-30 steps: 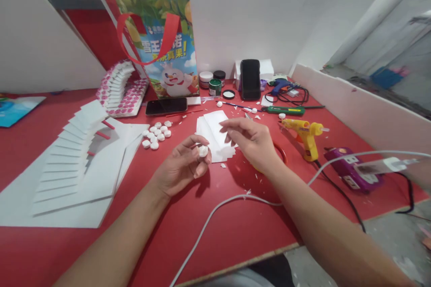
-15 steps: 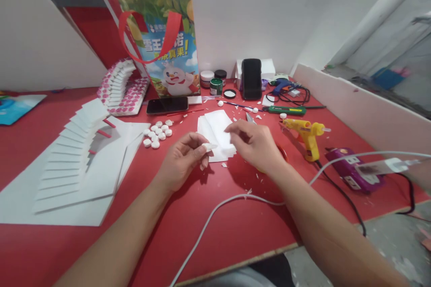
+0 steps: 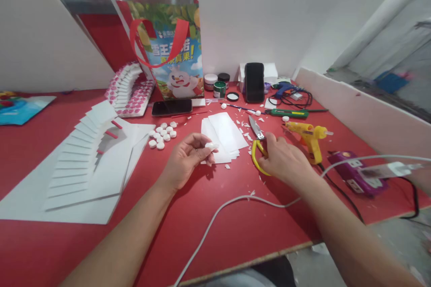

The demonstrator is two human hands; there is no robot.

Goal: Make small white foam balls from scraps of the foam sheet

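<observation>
Between the thumb and fingers of my left hand [image 3: 188, 157] is a small white piece [image 3: 211, 146], probably folded or rolled paper. Just beyond it lies a loose stack of white paper sheets [image 3: 229, 132]. My right hand [image 3: 283, 157] has its fingers closed on the handles of a pair of yellow-handled scissors [image 3: 256, 128]. Their blades point away from me over the table, and my fingers hide part of the handles. Left of the sheets sits a cluster of small white round pieces [image 3: 163, 133]. White paper scraps [image 3: 247, 136] are scattered near the blades.
A fanned white stepped model [image 3: 72, 161] lies at left. Behind are a printed bag [image 3: 178, 54], a phone [image 3: 171, 106], paint jars [image 3: 220, 89] and a dark upright device [image 3: 254, 81]. At right are a yellow glue gun [image 3: 311, 136] and purple box [image 3: 353, 172]. A white cable [image 3: 218, 215] crosses the front.
My right hand has moved right and toward me, away from the left hand, onto the scissors' handles. The left hand still pinches the white piece. The view has shifted slightly.
</observation>
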